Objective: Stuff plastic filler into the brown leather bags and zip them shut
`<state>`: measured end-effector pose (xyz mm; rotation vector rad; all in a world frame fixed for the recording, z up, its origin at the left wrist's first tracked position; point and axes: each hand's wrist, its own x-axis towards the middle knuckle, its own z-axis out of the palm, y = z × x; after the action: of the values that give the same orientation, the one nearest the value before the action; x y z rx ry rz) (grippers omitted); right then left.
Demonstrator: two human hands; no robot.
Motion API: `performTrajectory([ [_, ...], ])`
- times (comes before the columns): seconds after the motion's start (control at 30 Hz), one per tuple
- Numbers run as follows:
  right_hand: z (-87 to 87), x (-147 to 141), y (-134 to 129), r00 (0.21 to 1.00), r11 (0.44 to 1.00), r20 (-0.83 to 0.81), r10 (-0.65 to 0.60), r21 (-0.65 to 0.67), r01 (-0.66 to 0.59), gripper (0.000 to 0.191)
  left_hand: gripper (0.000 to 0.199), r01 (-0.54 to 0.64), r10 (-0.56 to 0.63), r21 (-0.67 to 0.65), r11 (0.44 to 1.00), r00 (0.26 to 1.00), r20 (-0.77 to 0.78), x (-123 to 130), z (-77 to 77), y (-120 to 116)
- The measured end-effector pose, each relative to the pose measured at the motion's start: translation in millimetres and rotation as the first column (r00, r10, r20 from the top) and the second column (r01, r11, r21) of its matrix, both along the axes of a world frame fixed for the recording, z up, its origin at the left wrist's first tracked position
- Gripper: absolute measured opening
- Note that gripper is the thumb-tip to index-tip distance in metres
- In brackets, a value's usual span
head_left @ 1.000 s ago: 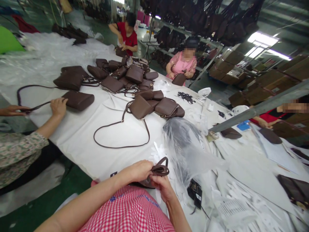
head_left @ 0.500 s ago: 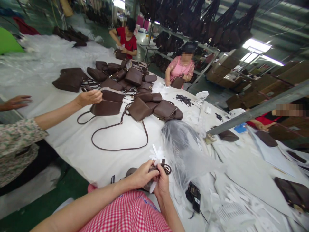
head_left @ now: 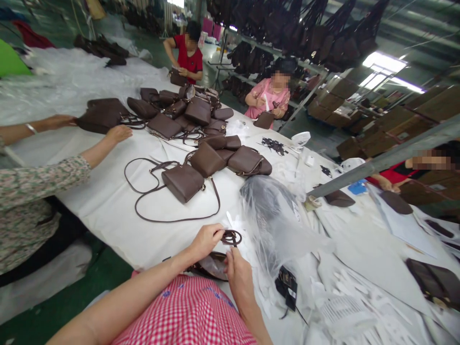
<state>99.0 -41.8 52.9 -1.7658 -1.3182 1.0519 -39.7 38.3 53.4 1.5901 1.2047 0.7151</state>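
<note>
Two floral sleeves (head_left: 50,179) of a co-worker reach in well to the left of the clear plastic sack (head_left: 268,206); one co-worker hand (head_left: 63,120) is at the edge of a brown handbag (head_left: 100,117), the other hand near it. Beyond the sack and to its left, a pile of brown bags (head_left: 196,111) lies on the white table (head_left: 108,206). Closer in on that side, a single brown bag (head_left: 183,184) lies with a long thin strap (head_left: 176,221) looped in front of it.

Left of the sack and nearer the wearer, the left hand (head_left: 207,239) pinches a coiled brown strap (head_left: 232,235) — a narrow grip, the loops poking out toward the sack. Below it, also to the sack's near left, an open brown bag (head_left: 215,264) sits by a checked apron (head_left: 187,311), lining showing. The right hand (head_left: 239,270) has its fingers curled at that bag's right side; whether they close on the rim or the strap, I cannot tell. White strips (head_left: 233,221) lie just left of the sack. Beyond it, a co-worker in pink (head_left: 268,98) holds another bag; on its near side lie black tags (head_left: 286,283).
</note>
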Motion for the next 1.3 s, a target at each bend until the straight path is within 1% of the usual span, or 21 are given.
performTrajectory([
  [0.03, 5.3, 2.9, -0.2, 0.997, 0.999, 0.071, 0.009, 0.049, -0.013, 0.029, 0.027, 0.016, -0.016, 0.002, 1.0, 1.0, 0.002, 0.1, -1.1, 0.1],
  [0.1, 16.5, 5.6, 1.7, 0.991, 0.992, 0.117, 0.069, 0.092, -0.08, 0.025, 0.025, 0.055, -0.055, 0.016, 0.998, 0.998, 0.006, 0.8, -2.1, -0.5],
  [0.13, 21.1, 5.7, 3.2, 0.988, 0.987, 0.096, 0.119, 0.097, -0.128, 0.023, 0.024, 0.073, -0.073, 0.023, 0.997, 0.997, 0.007, 1.0, -2.0, -0.8],
  [0.2, 26.6, 4.8, 6.0, 0.977, 0.972, -0.002, 0.215, 0.101, -0.214, 0.02, 0.024, 0.084, -0.084, 0.023, 0.996, 0.996, 0.01, 0.5, -1.1, -1.0],
  [0.23, 27.3, 4.5, 6.9, 0.968, 0.966, -0.057, 0.244, 0.104, -0.237, 0.023, 0.024, 0.082, -0.082, 0.018, 0.996, 0.997, 0.009, -0.4, -0.6, -0.9],
  [0.3, 26.3, 5.4, 7.8, 0.954, 0.962, -0.139, 0.266, 0.105, -0.253, 0.031, 0.024, 0.079, -0.079, 0.013, 0.997, 0.997, -0.004, -2.8, 0.4, -0.9],
  [0.33, 25.2, 6.5, 8.1, 0.952, 0.962, -0.152, 0.266, 0.11, -0.252, 0.029, 0.024, 0.085, -0.085, 0.018, 0.996, 0.996, -0.012, -3.9, 1.0, -1.3],
  [0.4, 23.8, 9.1, 8.9, 0.962, 0.968, -0.153, 0.226, 0.142, -0.204, 0.024, 0.023, 0.117, -0.117, 0.033, 0.993, 0.993, -0.019, -4.9, 2.4, -3.2],
  [0.43, 23.6, 10.0, 9.4, 0.967, 0.976, -0.173, 0.188, 0.146, -0.163, 0.025, 0.023, 0.133, -0.133, 0.035, 0.99, 0.991, -0.012, -4.6, 3.4, -4.6],
  [0.5, 24.2, 9.6, 10.5, 0.959, 0.994, -0.271, 0.087, 0.084, -0.066, 0.028, 0.025, 0.16, -0.161, 0.029, 0.987, 0.987, 0.017, -2.9, 6.1, -8.1],
  [0.6, 23.7, 4.8, 11.0, 0.887, 0.994, -0.451, -0.097, -0.096, 0.06, 0.032, 0.026, 0.151, -0.153, 0.035, 0.988, 0.986, 0.059, 0.2, 9.9, -12.7],
  [0.67, 20.8, 1.4, 10.5, 0.836, 0.982, -0.518, -0.18, -0.144, 0.123, 0.04, 0.027, 0.134, -0.137, 0.05, 0.99, 0.989, 0.059, 1.0, 10.7, -15.0],
  [0.73, 16.4, 0.0, 10.0, 0.797, 0.974, -0.562, -0.222, -0.171, 0.151, 0.05, 0.028, 0.139, -0.141, 0.074, 0.988, 0.989, 0.032, 0.7, 9.9, -16.8],
  [0.83, 11.0, 1.1, 9.9, 0.77, 0.97, -0.595, -0.229, -0.203, 0.131, 0.059, 0.03, 0.185, -0.184, 0.127, 0.974, 0.983, -0.02, -0.9, 7.4, -19.2],
  [0.97, 10.4, 1.7, 9.9, 0.762, 0.967, -0.605, -0.231, -0.228, 0.112, 0.058, 0.03, 0.303, -0.29, 0.226, 0.926, 0.953, -0.091, -3.8, 6.5, -20.4],
  [1.03, 11.2, 0.6, 9.6, 0.741, 0.965, -0.622, -0.254, -0.216, 0.15, 0.054, 0.029, 0.358, -0.328, 0.282, 0.89, 0.933, -0.15, -5.3, 6.5, -19.9],
  [1.13, 11.5, 0.3, 9.4, 0.71, 0.957, -0.643, -0.288, -0.162, 0.241, 0.048, 0.024, 0.416, -0.338, 0.345, 0.841, 0.903, -0.264, -7.0, 4.0, -18.9],
  [1.2, 11.5, 1.4, 9.9, 0.739, 0.965, -0.621, -0.26, -0.145, 0.218, 0.048, 0.021, 0.438, -0.326, 0.374, 0.817, 0.887, -0.327, -7.8, 0.9, -18.8],
  [1.3, 12.8, 2.6, 11.1, 0.809, 0.981, -0.559, -0.183, -0.158, 0.113, 0.051, 0.017, 0.423, -0.279, 0.397, 0.815, 0.886, -0.37, -8.8, -2.4, -19.5],
])
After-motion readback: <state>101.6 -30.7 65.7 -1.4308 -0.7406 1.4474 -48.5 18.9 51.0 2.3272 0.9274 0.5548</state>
